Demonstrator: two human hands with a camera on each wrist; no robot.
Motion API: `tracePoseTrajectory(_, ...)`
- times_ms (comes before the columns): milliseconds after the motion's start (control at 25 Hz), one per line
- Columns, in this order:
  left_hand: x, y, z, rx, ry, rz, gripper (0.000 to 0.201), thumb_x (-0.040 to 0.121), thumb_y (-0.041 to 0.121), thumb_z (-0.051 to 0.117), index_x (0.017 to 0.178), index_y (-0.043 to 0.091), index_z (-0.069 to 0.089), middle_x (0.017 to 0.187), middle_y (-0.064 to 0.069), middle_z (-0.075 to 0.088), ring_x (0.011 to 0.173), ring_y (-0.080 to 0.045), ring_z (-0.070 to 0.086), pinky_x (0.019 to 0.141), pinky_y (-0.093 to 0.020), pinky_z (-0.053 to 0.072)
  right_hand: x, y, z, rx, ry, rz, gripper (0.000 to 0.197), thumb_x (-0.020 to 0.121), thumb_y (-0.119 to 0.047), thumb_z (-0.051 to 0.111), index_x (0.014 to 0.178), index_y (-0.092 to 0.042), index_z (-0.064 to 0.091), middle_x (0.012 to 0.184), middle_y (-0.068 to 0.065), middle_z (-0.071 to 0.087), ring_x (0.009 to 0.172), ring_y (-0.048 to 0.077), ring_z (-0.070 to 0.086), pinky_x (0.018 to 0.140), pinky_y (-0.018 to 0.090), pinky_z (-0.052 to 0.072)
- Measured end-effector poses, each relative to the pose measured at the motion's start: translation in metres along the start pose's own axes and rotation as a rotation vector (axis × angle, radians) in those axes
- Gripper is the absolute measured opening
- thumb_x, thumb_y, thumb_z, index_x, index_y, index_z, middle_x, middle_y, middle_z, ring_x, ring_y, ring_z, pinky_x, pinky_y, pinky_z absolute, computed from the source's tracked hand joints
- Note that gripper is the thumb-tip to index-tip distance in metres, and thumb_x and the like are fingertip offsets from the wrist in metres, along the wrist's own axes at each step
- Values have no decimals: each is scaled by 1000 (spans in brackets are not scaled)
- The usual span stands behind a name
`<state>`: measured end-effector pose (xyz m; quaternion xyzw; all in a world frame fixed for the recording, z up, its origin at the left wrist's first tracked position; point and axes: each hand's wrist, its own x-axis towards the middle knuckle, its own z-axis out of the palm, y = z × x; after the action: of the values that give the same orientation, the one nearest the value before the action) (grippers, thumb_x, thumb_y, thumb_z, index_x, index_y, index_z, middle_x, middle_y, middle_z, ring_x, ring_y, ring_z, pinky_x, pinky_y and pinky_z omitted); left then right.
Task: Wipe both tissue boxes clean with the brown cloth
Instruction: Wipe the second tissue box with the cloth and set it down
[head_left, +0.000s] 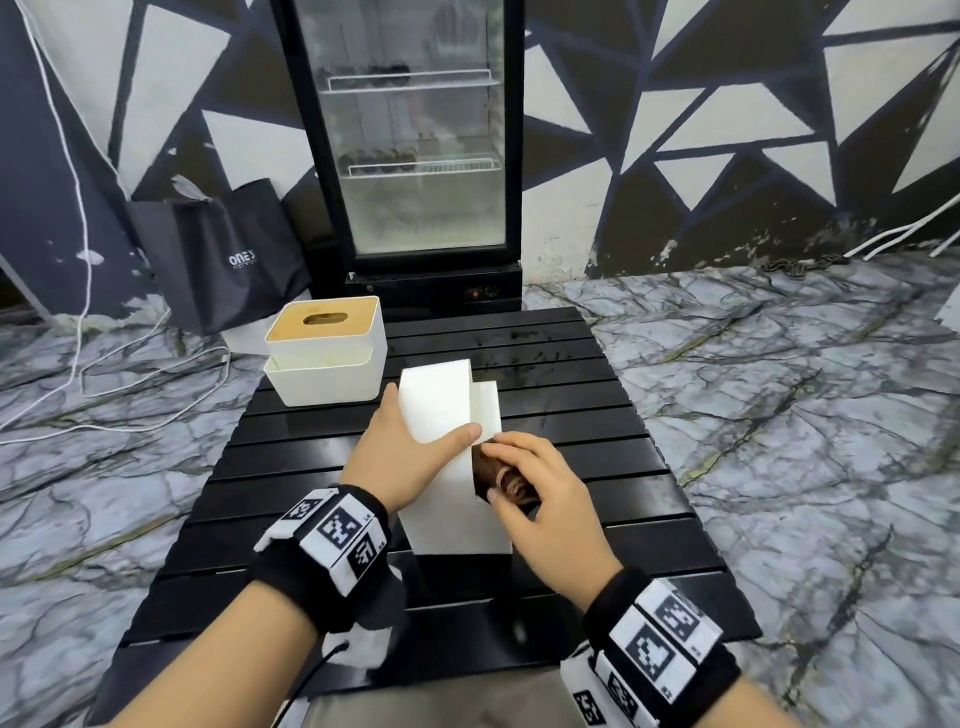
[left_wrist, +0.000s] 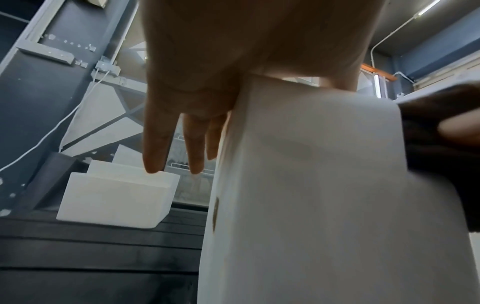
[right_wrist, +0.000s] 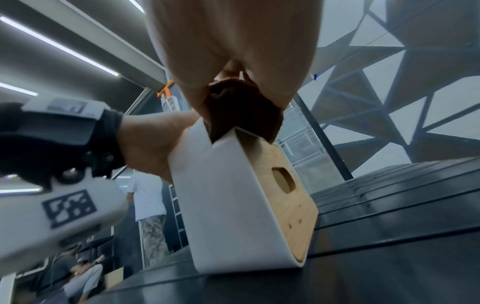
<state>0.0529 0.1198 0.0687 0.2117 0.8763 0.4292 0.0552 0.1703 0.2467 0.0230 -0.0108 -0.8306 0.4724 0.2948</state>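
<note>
White plastic, the near tissue box (head_left: 447, 467) stands on end mid-table (head_left: 597, 415), its base near the near edge. The left hand (head_left: 400, 457) clasps its left side, thumb across the face. The right hand (head_left: 540, 499) presses the brown cloth (head_left: 506, 480) to its right side. Only the right wrist view shows its wooden lid (right_wrist: 288, 197). The 2nd tissue box (head_left: 324, 358) sits upright at the far left corner; bare slats lie to the right.

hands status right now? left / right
Left hand: holds the tipped tissue box, thumb over its near face, fingers along the far side.
Right hand: grips the brown cloth, pressed against that box.
</note>
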Motion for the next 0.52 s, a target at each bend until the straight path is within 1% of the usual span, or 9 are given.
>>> tracePoseTrajectory(80, 0, -1, 1, -51, 6, 1, 72, 70, 52, 75, 125, 21, 41, 122, 5, 52, 112, -16, 51, 83, -27, 38, 1, 0, 3, -15, -26, -6, 38, 79, -17, 55, 117, -20, 59, 122, -13, 50, 118, 1, 43, 103, 12, 28)
tracePoseTrajectory(160, 1, -2, 2, -93, 5, 15, 75, 69, 49, 77, 128, 21, 40, 124, 5, 52, 113, -14, 50, 83, -25, 38, 11, 2, 4, -35, -76, 15, 38, 82, -14, 55, 120, -18, 57, 124, -14, 48, 121, 3, 40, 104, 9, 25)
tracePoseTrajectory(200, 1, -2, 2, -104, 5, 21, 75, 68, 49, 78, 127, 21, 40, 123, 6, 52, 112, -13, 50, 82, -24, 39, 17, 3, 5, -42, -103, 34, 38, 84, -11, 55, 122, -18, 55, 126, -14, 47, 122, 5, 39, 104, 10, 25)
tracePoseTrajectory(280, 2, -3, 3, -121, 7, 26, 71, 69, 46, 77, 124, 21, 41, 120, 6, 52, 110, -13, 51, 75, -19, 39, 27, 3, 8, -52, -135, 64, 39, 86, -9, 54, 123, -19, 54, 130, -12, 46, 125, 8, 38, 106, 18, 27)
tracePoseTrajectory(320, 2, -2, 3, -127, 12, 24, 69, 70, 46, 77, 124, 21, 41, 119, 6, 53, 110, -13, 51, 74, -18, 39, 28, 3, 10, -57, -135, 65, 39, 86, -9, 54, 124, -19, 53, 131, -10, 46, 126, 9, 37, 107, 20, 27)
tracePoseTrajectory(360, 2, -2, 3, -129, 20, 21, 70, 70, 46, 76, 124, 20, 41, 119, 6, 53, 110, -14, 51, 75, -20, 40, 26, 4, 11, -62, -127, 57, 39, 86, -11, 53, 124, -19, 53, 131, -10, 46, 126, 9, 37, 107, 20, 27)
tracePoseTrajectory(440, 3, -4, 3, -129, 34, 20, 72, 69, 45, 77, 126, 19, 42, 121, 4, 53, 111, -15, 51, 81, -24, 39, 19, 5, 13, -71, -120, 32, 42, 84, -18, 49, 127, -19, 50, 129, -14, 43, 125, 6, 36, 106, 14, 25)
tracePoseTrajectory(520, 3, -4, 3, -130, 32, 29, 72, 69, 44, 78, 126, 18, 42, 121, 4, 53, 111, -14, 51, 83, -25, 38, 13, 5, 11, -65, -138, 13, 46, 82, -21, 47, 129, -21, 48, 126, -23, 38, 124, 3, 35, 105, 9, 22)
